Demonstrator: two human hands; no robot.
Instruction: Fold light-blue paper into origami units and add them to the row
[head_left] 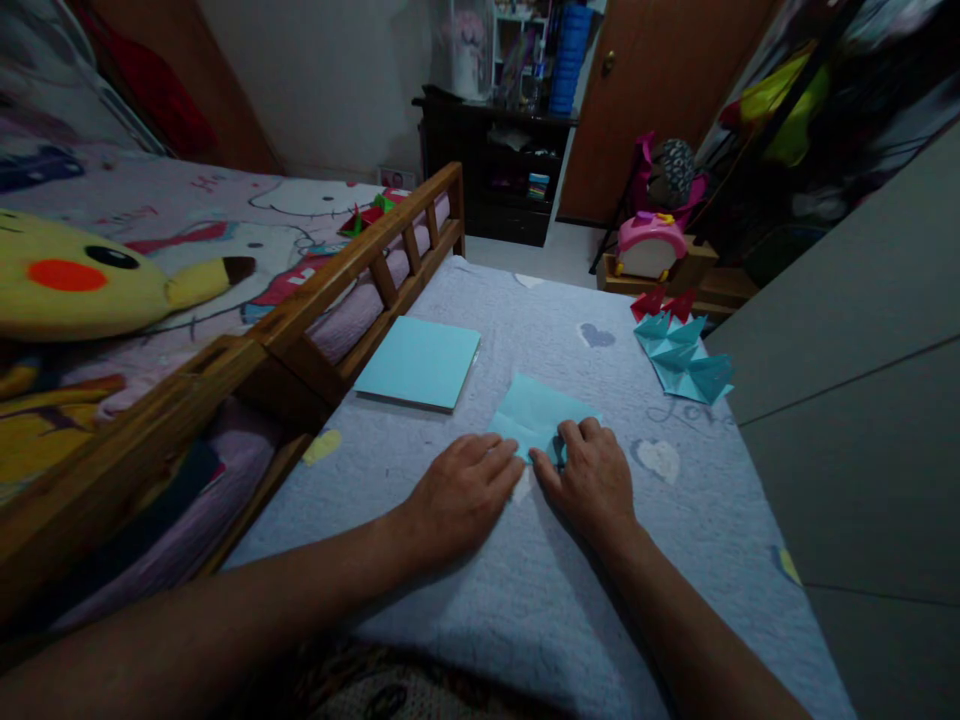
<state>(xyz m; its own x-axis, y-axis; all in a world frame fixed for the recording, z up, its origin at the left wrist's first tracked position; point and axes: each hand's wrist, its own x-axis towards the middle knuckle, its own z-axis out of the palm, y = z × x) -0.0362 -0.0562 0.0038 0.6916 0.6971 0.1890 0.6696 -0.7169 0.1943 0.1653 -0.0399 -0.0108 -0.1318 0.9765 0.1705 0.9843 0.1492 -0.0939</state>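
Note:
A light blue sheet of origami paper (530, 405) lies on the bedspread in front of me, with faint creases across it. My left hand (471, 490) rests at its near left edge, fingers together and pressing on the paper. At the near right side my right hand (592, 478) is curled over the sheet, gripping an edge that appears bent up under the fingers. The thumbs and fingertips of both hands come close together at the near edge. Left of the sheet sits a square stack of light blue paper (420, 362).
Folded blue paper pieces (684, 360) and red ones (660, 303) stand at the bed's far right. A wooden rail (360, 265) runs along the left, with a yellow plush toy (82, 285) beyond it. Pale cabinet doors (862, 420) border the right.

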